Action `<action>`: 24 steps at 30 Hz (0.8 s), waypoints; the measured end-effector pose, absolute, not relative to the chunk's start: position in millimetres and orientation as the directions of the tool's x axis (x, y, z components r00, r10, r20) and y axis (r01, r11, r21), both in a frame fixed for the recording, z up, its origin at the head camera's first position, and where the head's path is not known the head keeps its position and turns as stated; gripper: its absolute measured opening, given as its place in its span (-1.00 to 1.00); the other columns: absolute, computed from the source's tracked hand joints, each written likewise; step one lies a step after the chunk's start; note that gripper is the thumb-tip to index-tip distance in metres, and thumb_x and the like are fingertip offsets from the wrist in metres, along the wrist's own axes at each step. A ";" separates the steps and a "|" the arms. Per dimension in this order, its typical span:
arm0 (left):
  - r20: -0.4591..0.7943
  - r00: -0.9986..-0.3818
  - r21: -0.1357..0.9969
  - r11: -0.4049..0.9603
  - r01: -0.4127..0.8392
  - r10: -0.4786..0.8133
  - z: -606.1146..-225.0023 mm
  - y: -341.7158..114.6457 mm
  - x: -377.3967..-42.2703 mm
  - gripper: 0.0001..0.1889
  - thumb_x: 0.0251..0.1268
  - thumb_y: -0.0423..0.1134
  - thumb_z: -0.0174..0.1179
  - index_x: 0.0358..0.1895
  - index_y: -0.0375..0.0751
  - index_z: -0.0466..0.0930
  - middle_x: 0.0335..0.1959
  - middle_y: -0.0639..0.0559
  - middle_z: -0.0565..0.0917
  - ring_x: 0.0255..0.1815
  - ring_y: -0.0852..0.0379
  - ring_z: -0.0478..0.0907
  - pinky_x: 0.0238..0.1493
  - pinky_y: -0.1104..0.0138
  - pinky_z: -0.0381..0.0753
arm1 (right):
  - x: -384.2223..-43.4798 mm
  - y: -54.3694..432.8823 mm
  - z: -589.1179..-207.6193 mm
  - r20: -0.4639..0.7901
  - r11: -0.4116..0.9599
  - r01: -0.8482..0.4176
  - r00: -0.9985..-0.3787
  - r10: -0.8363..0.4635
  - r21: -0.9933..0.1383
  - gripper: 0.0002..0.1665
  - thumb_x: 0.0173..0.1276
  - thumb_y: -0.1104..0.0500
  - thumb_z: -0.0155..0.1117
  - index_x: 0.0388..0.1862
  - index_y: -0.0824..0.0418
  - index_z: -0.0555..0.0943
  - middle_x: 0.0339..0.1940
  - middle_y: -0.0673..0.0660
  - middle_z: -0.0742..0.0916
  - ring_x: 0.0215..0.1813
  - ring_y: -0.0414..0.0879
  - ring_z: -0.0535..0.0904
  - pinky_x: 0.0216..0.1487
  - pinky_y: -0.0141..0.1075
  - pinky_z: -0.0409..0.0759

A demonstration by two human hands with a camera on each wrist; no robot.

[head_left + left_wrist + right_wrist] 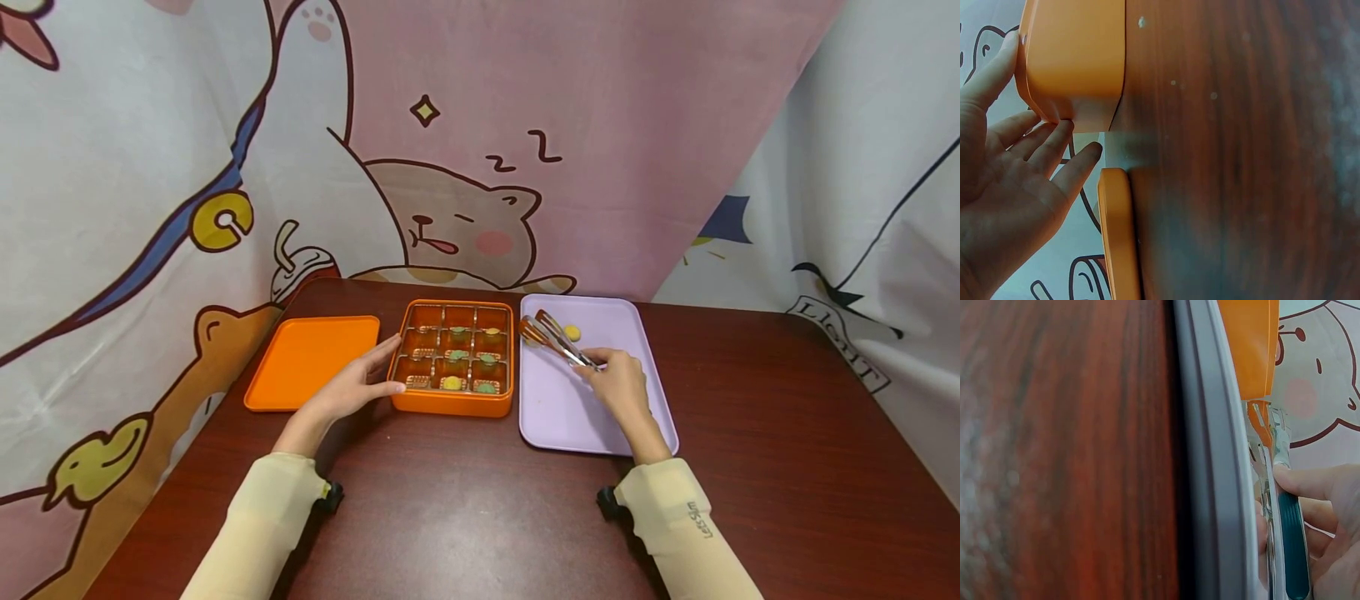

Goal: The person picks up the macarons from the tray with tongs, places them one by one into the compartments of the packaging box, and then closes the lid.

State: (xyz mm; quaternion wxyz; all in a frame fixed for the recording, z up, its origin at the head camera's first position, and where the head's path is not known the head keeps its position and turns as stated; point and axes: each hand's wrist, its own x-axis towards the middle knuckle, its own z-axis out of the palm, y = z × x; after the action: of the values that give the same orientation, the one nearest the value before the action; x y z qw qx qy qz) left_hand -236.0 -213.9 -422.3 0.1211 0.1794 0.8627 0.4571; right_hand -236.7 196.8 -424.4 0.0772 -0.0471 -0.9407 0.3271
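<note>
My right hand (618, 385) grips metal tongs (558, 340) above the lilac tray (577, 417). The tongs' ends stand apart with nothing seen between them, and a teal handle (1293, 547) shows in the right wrist view. Just beyond them a round yellow piece (572, 333) lies on the tray. An orange box (450, 403) with a clear divided insert sits left of the tray. Several of its compartments hold green or yellow pieces, such as a yellow one (452, 383) at the front. With thumb and fingertips spread, my left hand (352, 389) touches the box's left side.
A flat orange lid (318, 358) lies on the dark wooden table (450, 508), left of the box. Cartoon-printed cloth (630, 150) hangs behind the table and along both sides.
</note>
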 end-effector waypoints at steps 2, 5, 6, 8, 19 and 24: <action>-0.046 -0.906 0.832 0.518 0.199 0.421 -422.8 -214.3 -235.9 -0.17 0.41 -0.25 0.22 0.61 -0.21 -0.05 0.66 -0.18 -0.07 0.63 -0.31 -0.06 0.53 -0.24 0.02 | -236.5 197.2 -424.9 0.106 0.784 0.045 -0.984 0.140 -0.619 -0.60 0.27 0.05 0.41 0.05 0.17 0.75 -0.09 0.22 0.81 -0.17 0.17 0.67 -0.31 -0.06 0.49; -0.047 -0.905 0.832 0.518 0.198 0.422 -423.3 -214.2 -235.9 -0.16 0.40 -0.24 0.23 0.62 -0.21 -0.06 0.66 -0.17 -0.08 0.63 -0.31 -0.05 0.53 -0.24 0.03 | -236.3 198.1 -427.2 0.093 0.786 0.049 -0.987 0.134 -0.616 -0.63 0.27 0.07 0.41 0.02 0.18 0.76 -0.08 0.21 0.81 -0.11 0.21 0.69 -0.27 -0.02 0.50; -0.049 -0.907 0.833 0.518 0.194 0.419 -423.4 -214.1 -236.0 -0.15 0.40 -0.24 0.24 0.62 -0.20 -0.06 0.66 -0.16 -0.08 0.63 -0.30 -0.05 0.53 -0.24 0.03 | -236.3 198.5 -428.3 0.090 0.787 0.050 -0.987 0.132 -0.615 -0.64 0.26 0.07 0.41 0.01 0.18 0.76 -0.08 0.21 0.81 -0.09 0.22 0.69 -0.27 -0.02 0.51; -0.049 -0.907 0.831 0.521 0.195 0.418 -423.9 -214.1 -236.1 -0.15 0.40 -0.23 0.24 0.62 -0.21 -0.07 0.66 -0.17 -0.09 0.62 -0.31 -0.05 0.53 -0.24 0.04 | -236.7 199.4 -430.5 0.089 0.786 0.048 -0.987 0.131 -0.617 -0.66 0.26 0.09 0.41 -0.01 0.18 0.77 -0.10 0.21 0.82 -0.09 0.22 0.69 -0.26 -0.02 0.51; -0.047 -0.904 0.832 0.518 0.200 0.425 -423.8 -212.9 -236.3 -0.14 0.41 -0.22 0.23 0.62 -0.19 -0.08 0.66 -0.17 -0.10 0.63 -0.31 -0.06 0.53 -0.23 0.05 | -239.4 202.7 -437.0 0.141 0.796 0.041 -0.977 0.158 -0.604 -0.73 0.22 0.15 0.43 -0.10 0.18 0.79 -0.26 0.20 0.82 -0.20 0.18 0.70 -0.32 -0.04 0.49; -0.046 -0.904 0.828 0.523 0.204 0.425 -423.7 -213.2 -236.7 -0.14 0.41 -0.21 0.23 0.62 -0.17 -0.08 0.67 -0.16 -0.10 0.62 -0.31 -0.05 0.52 -0.25 0.05 | -240.6 202.5 -439.2 0.149 0.792 0.048 -0.974 0.173 -0.609 -0.74 0.23 0.16 0.42 -0.11 0.18 0.80 -0.29 0.19 0.82 -0.21 0.18 0.69 -0.29 -0.03 0.50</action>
State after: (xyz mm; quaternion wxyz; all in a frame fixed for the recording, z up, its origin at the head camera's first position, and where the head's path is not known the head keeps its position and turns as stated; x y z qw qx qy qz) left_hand -236.7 -213.2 -423.7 0.1219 0.1818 0.8640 0.4534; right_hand -240.6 202.5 -439.2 0.0988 -0.0585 -0.9414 0.3172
